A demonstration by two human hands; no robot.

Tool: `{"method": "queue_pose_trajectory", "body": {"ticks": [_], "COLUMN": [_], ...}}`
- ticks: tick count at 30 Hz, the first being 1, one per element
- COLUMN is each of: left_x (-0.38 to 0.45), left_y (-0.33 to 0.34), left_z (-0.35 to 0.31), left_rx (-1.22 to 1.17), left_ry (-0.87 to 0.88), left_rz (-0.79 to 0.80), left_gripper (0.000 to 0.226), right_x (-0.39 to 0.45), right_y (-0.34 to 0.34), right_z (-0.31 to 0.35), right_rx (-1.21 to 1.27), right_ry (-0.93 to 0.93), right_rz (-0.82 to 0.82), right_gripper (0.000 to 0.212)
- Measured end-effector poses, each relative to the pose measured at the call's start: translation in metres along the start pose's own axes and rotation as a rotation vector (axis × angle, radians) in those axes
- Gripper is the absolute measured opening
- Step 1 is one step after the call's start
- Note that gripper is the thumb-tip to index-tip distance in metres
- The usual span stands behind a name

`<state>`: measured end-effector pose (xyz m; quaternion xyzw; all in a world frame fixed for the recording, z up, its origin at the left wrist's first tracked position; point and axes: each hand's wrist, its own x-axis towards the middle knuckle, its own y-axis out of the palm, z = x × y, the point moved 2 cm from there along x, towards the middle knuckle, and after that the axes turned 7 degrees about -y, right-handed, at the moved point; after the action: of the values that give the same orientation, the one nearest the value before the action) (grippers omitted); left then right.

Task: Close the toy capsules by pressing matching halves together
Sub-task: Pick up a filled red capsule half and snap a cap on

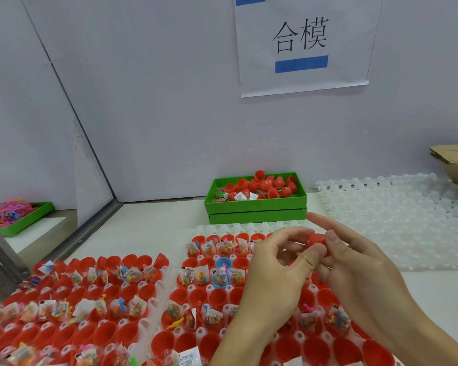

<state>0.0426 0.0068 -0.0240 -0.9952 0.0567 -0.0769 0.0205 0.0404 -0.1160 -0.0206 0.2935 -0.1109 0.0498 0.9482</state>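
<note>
Fingers of our left hand [273, 262] and right hand [354, 262] pinch a round red plastic capsule [315, 240] above the white capsule tray [204, 286].

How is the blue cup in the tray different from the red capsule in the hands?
The blue capsule half sits open in the white tray; the red plastic capsule is held above it by the left hand and right hand. The blue one shows toys inside; the red one shows none. Both are smooth plastic.
</note>
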Motion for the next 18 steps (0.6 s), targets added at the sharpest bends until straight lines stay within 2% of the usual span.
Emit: {"method": "queue_pose_trajectory", "body": {"ticks": [7, 11, 13, 16, 18], "left_x": [-0.002, -0.003, -0.003, -0.002, -0.001], "left_y": [0.002, 0.005, 0.002, -0.008, -0.013], "left_z": [-0.001, -0.003, -0.006, -0.009, -0.007], "left_rx": [0.042, 0.023, 0.013, 0.012, 0.068], "left_ry": [0.01, -0.025, -0.011, 0.054, 0.105], "left_rz": [0.017, 0.019, -0.034, -0.186, -0.265], "left_gripper": [0.005, 0.024, 0.028, 0.018, 0.029], "right_x": [-0.001, 0.001, 0.003, 0.006, 0.006], "right_y": [0.001, -0.004, -0.007, -0.012, -0.015], "right_z": [-0.002, -0.002, -0.001, 0.001, 0.001], "right_rx": [0.012, -0.048, -0.133, -0.215, -0.259], "right_ry": [0.026, 0.058, 0.055, 0.037, 0.028], "right_rz": [0.004, 0.015, 0.003, -0.029, -0.032], "right_gripper": [0.043, 0.044, 0.044, 0.042, 0.034]}}
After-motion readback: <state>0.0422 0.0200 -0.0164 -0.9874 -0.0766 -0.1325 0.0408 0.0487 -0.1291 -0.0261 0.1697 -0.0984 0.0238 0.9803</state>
